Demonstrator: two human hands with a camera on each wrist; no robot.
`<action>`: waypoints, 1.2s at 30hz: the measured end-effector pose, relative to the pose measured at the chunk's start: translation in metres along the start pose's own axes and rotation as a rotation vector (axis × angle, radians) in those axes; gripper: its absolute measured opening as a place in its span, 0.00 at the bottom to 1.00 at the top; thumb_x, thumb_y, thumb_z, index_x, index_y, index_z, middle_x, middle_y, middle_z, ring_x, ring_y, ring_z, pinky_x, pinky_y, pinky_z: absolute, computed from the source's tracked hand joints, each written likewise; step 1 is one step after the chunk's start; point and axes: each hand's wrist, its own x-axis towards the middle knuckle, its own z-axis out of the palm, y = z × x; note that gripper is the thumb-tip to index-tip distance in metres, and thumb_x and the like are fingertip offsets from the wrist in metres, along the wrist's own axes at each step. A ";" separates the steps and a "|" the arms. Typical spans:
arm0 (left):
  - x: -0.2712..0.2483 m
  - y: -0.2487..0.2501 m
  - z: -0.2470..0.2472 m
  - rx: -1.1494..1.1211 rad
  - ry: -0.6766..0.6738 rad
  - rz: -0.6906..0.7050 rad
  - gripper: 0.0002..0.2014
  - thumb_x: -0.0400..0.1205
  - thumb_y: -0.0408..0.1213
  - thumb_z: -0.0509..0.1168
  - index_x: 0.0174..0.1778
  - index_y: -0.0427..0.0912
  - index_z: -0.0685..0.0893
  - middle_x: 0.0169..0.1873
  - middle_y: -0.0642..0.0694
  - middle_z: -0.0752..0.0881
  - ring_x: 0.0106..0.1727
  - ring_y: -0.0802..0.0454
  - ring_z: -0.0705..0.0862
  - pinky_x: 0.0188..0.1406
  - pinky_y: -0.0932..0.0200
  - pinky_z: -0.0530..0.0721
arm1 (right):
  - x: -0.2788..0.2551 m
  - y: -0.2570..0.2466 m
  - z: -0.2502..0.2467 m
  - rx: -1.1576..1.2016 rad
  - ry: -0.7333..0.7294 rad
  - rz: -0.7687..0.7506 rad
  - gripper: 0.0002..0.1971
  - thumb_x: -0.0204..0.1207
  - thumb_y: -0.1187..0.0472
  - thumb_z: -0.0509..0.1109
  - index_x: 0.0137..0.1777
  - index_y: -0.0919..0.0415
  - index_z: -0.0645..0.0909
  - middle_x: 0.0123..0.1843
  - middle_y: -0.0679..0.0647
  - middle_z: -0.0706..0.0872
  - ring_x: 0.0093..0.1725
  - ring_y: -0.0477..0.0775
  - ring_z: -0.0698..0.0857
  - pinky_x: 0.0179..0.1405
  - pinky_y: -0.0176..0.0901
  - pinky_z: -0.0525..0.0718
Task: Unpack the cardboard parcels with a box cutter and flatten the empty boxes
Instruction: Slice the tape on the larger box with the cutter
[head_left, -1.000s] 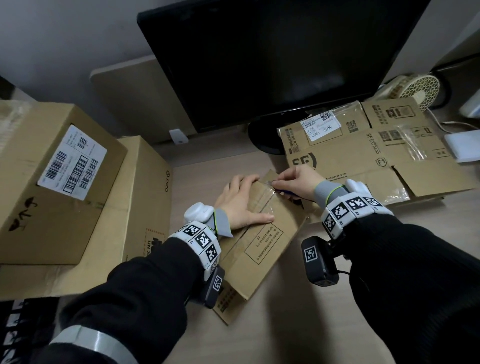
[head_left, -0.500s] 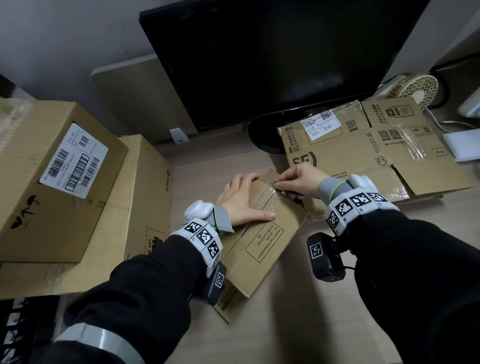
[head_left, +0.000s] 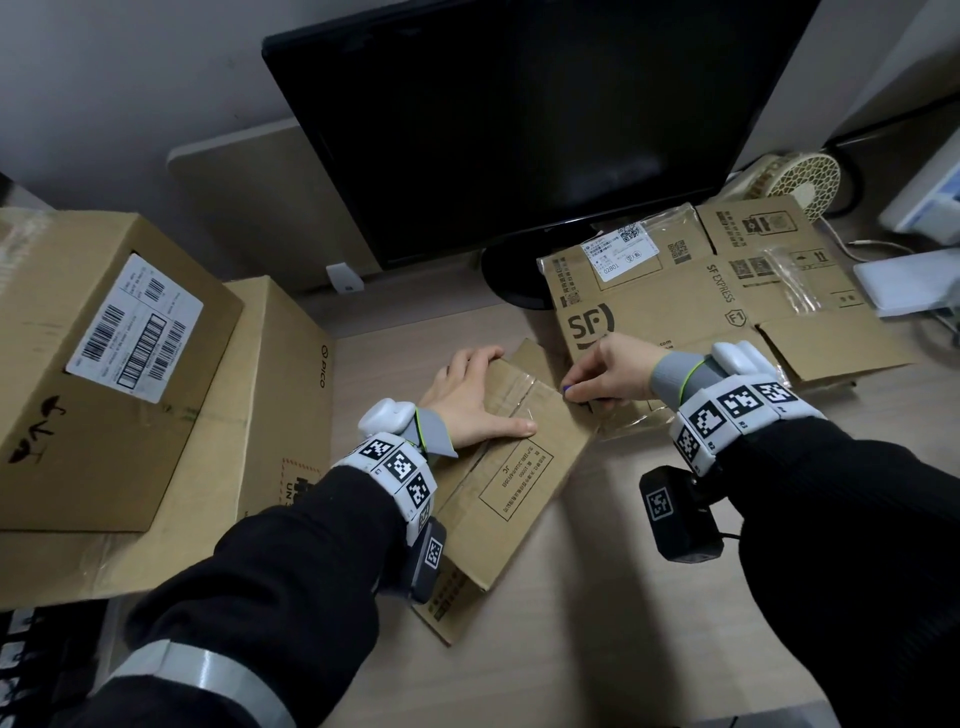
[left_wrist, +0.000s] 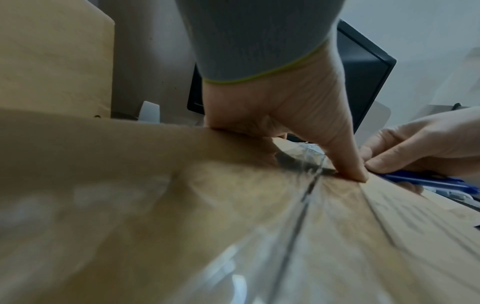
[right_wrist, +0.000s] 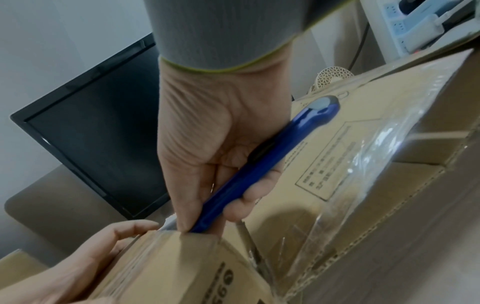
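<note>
From the head camera, a small taped cardboard parcel (head_left: 511, 470) lies slantwise on the wooden desk (head_left: 597, 623), just below centre. The left hand (head_left: 470, 397) lies flat on its top, fingers straight and reaching over the far edge toward 12 o'clock, thumb stretched along the clear tape seam (head_left: 511, 397); nothing is grasped. The right hand (head_left: 605, 371), at 3 o'clock of the left, is clenched round a blue box cutter (head_left: 569, 388), of which only the tip shows, at the parcel's right edge where the tape ends. Behind it, toward 1 o'clock, a flattened SF Express box (head_left: 691, 306) lies spread before the black monitor (head_left: 519, 114). At 9 o'clock two larger cardboard boxes are stacked, the upper one (head_left: 104, 364) bearing a barcode label. From the left wrist, the palm (left_wrist: 272, 107) presses on the parcel top (left_wrist: 155, 205), thumb tip beside the tape seam, and the cutter's blue handle (left_wrist: 428, 181) shows at 3 o'clock under the right fingers (left_wrist: 405, 156). From the right wrist, the grip (right_wrist: 207, 144) wraps the cutter (right_wrist: 259, 164), whose front end meets the parcel's upper edge (right_wrist: 168, 236); the blade itself is hidden.
</note>
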 end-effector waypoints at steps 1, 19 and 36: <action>0.000 0.000 0.000 0.001 0.001 0.000 0.50 0.65 0.65 0.74 0.78 0.57 0.56 0.75 0.50 0.61 0.77 0.46 0.63 0.73 0.49 0.65 | -0.003 0.002 -0.001 -0.006 -0.008 0.006 0.02 0.75 0.59 0.74 0.44 0.53 0.88 0.21 0.48 0.79 0.18 0.41 0.74 0.23 0.28 0.75; -0.007 -0.021 -0.030 0.018 0.094 -0.207 0.41 0.66 0.61 0.76 0.66 0.44 0.66 0.66 0.44 0.65 0.68 0.42 0.70 0.67 0.50 0.70 | -0.007 -0.015 0.013 0.164 0.375 0.035 0.05 0.78 0.62 0.66 0.51 0.55 0.79 0.47 0.54 0.83 0.47 0.57 0.84 0.55 0.54 0.86; -0.021 -0.054 -0.031 -0.220 0.245 -0.372 0.21 0.82 0.50 0.64 0.64 0.40 0.73 0.66 0.39 0.72 0.52 0.48 0.73 0.49 0.59 0.68 | 0.022 -0.115 0.084 -0.202 0.275 -0.040 0.13 0.77 0.56 0.67 0.54 0.64 0.84 0.51 0.61 0.88 0.54 0.63 0.85 0.48 0.44 0.80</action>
